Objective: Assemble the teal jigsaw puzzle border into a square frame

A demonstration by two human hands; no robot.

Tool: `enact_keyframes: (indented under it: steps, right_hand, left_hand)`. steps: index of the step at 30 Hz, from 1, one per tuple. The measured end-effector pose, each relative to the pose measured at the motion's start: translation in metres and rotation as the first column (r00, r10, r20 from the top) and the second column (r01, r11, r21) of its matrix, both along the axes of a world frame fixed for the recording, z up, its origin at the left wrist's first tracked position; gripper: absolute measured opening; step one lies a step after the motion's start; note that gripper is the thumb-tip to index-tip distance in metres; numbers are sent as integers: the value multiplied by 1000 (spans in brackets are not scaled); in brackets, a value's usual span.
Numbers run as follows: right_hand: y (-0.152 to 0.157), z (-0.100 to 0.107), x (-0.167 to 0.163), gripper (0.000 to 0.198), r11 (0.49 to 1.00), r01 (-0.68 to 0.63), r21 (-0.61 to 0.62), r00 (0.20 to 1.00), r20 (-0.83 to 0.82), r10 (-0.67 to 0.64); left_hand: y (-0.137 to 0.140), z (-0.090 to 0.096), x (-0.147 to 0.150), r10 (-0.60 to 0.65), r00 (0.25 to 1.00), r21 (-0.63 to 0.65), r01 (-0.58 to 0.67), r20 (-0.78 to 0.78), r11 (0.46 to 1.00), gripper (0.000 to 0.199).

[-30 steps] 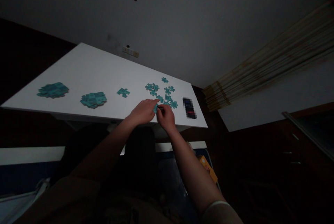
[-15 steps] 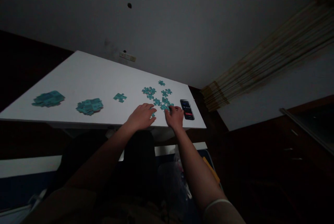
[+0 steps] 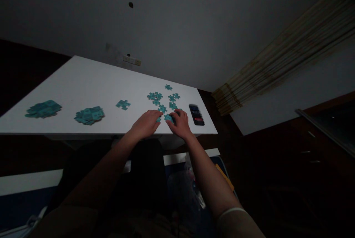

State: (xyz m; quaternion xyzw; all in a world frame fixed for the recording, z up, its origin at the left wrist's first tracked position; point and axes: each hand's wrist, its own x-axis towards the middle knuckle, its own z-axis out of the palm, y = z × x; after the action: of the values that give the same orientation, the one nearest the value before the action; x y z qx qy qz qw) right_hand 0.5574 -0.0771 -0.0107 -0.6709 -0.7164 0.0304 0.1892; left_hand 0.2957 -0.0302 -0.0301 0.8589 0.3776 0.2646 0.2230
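Observation:
My left hand (image 3: 145,123) rests at the table's front edge, its thumb and fingers curled round a teal jigsaw puzzle piece (image 3: 159,119) that is partly covered. Close by on the right, my right hand (image 3: 180,122) grips another teal jigsaw puzzle piece (image 3: 168,118) between thumb and fingers. The two pieces are near each other, with a small gap. Just beyond the hands lie several loose pieces, among them a cluster (image 3: 154,96), a piece (image 3: 162,108) and a piece (image 3: 173,105). Some pieces under my right fingers are hidden.
The white table (image 3: 91,79) also bears two heaps of teal pieces, a far left heap (image 3: 43,109) and a nearer heap (image 3: 89,115). A single piece (image 3: 123,104) lies right of them. At the right edge is a phone (image 3: 196,114). A wall stands behind.
My right hand has moved left toward my left hand, bringing a puzzle piece away from the loose group. The whole view has shifted slightly.

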Motion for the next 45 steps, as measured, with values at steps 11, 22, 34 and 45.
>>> enact_keyframes:
  steps: [11,22,34,45]
  right_hand:
    - [-4,-2,-20,47,997,-49,-54,998,-46,47]
    - [2,3,-31,33,992,104,-73,956,-268,-120]
    - [16,8,-78,35,999,-40,-13,895,-446,30]
    - [50,15,-14,40,944,326,44,939,-128,-318]
  left_hand:
    - [2,-5,-1,4,999,-6,-4,51,1000,57]
    - [4,-7,-6,16,1000,22,-16,26,1000,61]
    - [-2,7,-1,75,997,30,-76,30,997,92]
    - [-6,13,-3,15,998,-14,-16,-53,1000,45]
